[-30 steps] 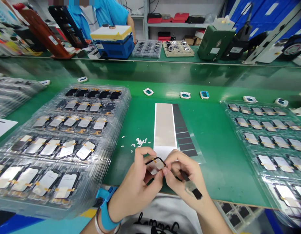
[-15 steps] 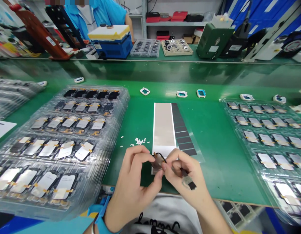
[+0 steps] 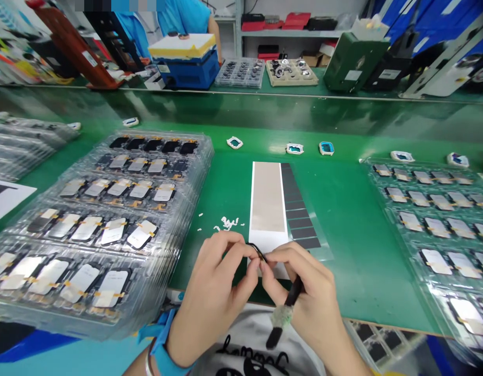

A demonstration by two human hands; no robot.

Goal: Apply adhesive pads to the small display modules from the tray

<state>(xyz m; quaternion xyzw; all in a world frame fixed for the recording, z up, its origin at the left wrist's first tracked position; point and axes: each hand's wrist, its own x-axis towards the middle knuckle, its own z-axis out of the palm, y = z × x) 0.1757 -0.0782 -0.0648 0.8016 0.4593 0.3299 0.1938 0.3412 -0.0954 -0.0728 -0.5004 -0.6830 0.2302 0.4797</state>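
Note:
Between my two hands is a small dark-edged display module [image 3: 257, 251], turned nearly edge-on so its faces hardly show. My left hand [image 3: 220, 287] pinches its left side between thumb and fingers. At its right side, the thumb and index finger of my right hand [image 3: 314, 284] are closed on it. A thin dark tool with a taped middle [image 3: 282, 316] also sits in my right hand, its end pointing down towards me; its tip is hidden. Just beyond my fingers lie a white sheet with a beige film [image 3: 268, 198] and a clear sheet of black strips [image 3: 298, 209].
Stacked clear trays of display modules [image 3: 119, 209] stand at left, with another tray [image 3: 437, 227] at right. White scraps [image 3: 228, 223] lie left of the sheet. Several small white frames [image 3: 295, 149] line the back, below a shelf with a blue box [image 3: 190, 68]. A person stands behind it.
The display module has tipped from showing its face to nearly edge-on. The taped tool has swung down in my right hand. The whole view has shifted slightly.

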